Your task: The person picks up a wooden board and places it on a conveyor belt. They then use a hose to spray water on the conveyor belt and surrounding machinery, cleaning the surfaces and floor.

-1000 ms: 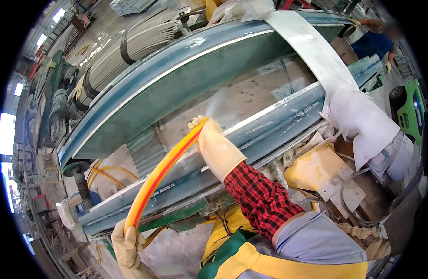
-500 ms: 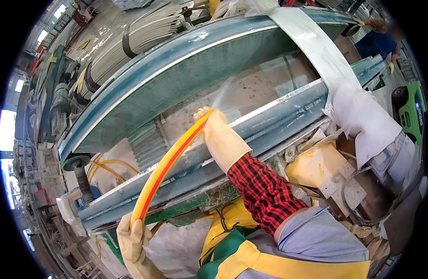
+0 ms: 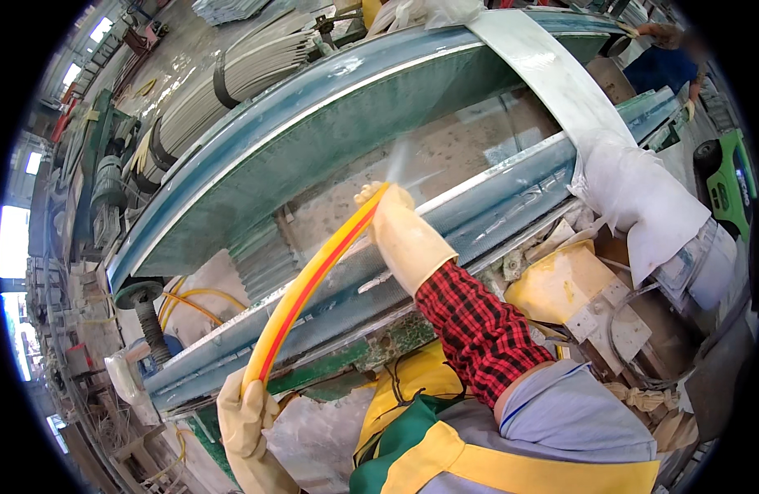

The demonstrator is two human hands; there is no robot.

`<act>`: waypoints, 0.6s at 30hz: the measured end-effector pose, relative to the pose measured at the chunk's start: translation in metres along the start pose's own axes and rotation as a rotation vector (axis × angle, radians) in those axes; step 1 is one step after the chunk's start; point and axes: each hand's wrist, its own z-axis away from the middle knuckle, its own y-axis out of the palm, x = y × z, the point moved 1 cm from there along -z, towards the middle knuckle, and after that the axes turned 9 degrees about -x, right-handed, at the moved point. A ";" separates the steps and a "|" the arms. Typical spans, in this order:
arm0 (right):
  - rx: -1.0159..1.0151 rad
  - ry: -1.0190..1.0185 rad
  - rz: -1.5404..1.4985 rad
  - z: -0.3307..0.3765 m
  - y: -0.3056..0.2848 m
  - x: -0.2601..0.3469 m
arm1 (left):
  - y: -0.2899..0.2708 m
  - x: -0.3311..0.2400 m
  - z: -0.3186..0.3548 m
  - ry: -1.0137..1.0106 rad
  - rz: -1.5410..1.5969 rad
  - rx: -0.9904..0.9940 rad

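My right hand (image 3: 396, 226), in a pale rubber glove with a red checked sleeve behind it, grips the end of a yellow hose with a red stripe (image 3: 313, 284). Water sprays from the hose end onto a grey stone slab (image 3: 445, 152) lying between two long blue-green machine rails (image 3: 313, 132). My left hand (image 3: 243, 412), also gloved, holds the same hose lower down, near the front rail. The hose arcs between both hands.
A wide white belt (image 3: 560, 82) runs over the rails at the right. A yellow housing (image 3: 560, 284) sits beside it. Stacked slabs (image 3: 247, 66) lie at the back left. Another person (image 3: 667, 58) stands at the far right. More yellow hose (image 3: 190, 300) coils at left.
My right hand with the hose end has shifted slightly right and up along the slab; the spray follows. My left hand has slipped a little lower on the hose.
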 end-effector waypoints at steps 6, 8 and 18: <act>-0.026 -0.104 -0.085 -0.009 -0.001 0.057 | 0.035 -0.007 -0.019 -0.029 -0.058 0.095; -0.044 -0.086 -0.099 -0.011 0.000 0.059 | 0.036 -0.008 -0.022 -0.034 -0.067 0.079; 0.122 0.160 -0.090 0.015 0.020 -0.032 | -0.028 0.002 -0.053 0.128 -0.057 -0.182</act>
